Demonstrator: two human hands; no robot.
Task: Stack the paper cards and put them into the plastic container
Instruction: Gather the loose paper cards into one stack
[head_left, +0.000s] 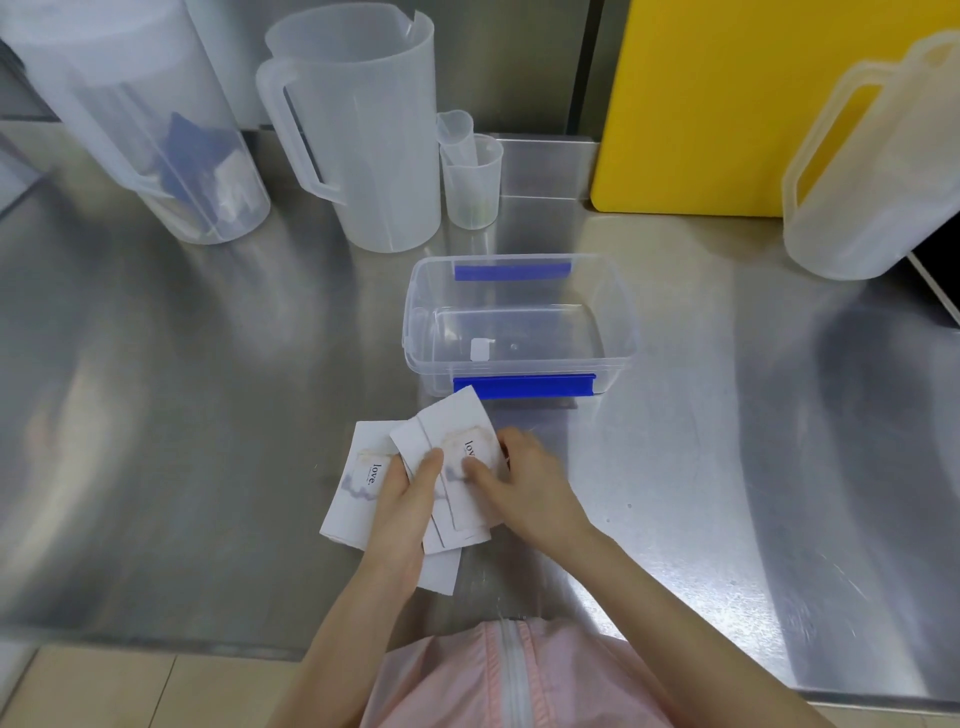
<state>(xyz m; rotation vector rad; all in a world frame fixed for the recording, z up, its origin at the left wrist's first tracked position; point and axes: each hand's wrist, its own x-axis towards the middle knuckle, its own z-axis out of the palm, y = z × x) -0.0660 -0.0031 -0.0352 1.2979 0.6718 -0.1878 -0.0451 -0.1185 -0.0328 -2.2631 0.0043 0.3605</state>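
Observation:
Several white paper cards (457, 431) printed with "love." lie fanned on the steel counter near its front edge. One card (358, 478) sticks out to the left. My left hand (405, 499) grips the loose pile from below, thumb on top. My right hand (519, 478) presses its fingers on the top card from the right. Just behind the cards stands the clear plastic container (618, 322) with blue clips on its near and far sides. It is open, with only a small white label on its floor.
Two large translucent jugs (363, 130) (130, 119) and two small measuring cups (470, 176) stand at the back. A yellow board (701, 104) leans behind a third jug (872, 171) at the right. The counter's front edge (156, 634) runs below my arms.

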